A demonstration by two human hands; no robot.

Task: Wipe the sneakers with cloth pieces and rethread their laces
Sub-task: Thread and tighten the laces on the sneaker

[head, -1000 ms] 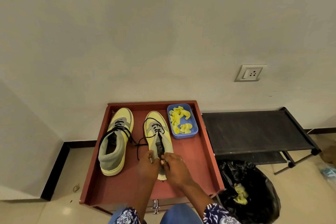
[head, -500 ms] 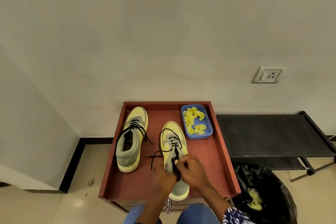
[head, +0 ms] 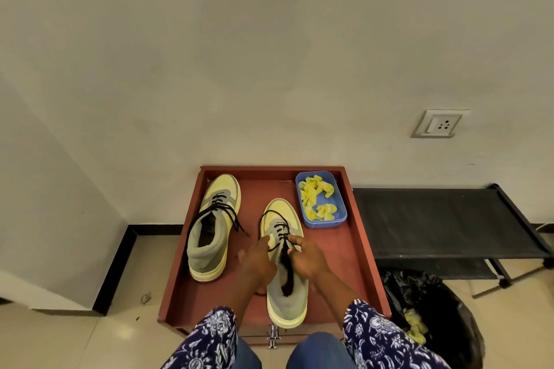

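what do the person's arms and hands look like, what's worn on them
Both hands, the left hand and the right hand, are bare, with no gloves; no rings or watch can be made out. The forearms are bare too. Above them come loose sleeves of dark navy cloth with a white floral print.

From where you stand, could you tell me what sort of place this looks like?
Probably a room in a home, at floor level by a plain wall. A wall socket, tiled floor and a folding black rack suggest it; the sneakers sit on a low red wooden table.

Matt cloth sneakers (head: 214, 227) on a smooth reddish wooden tray (head: 353, 251).
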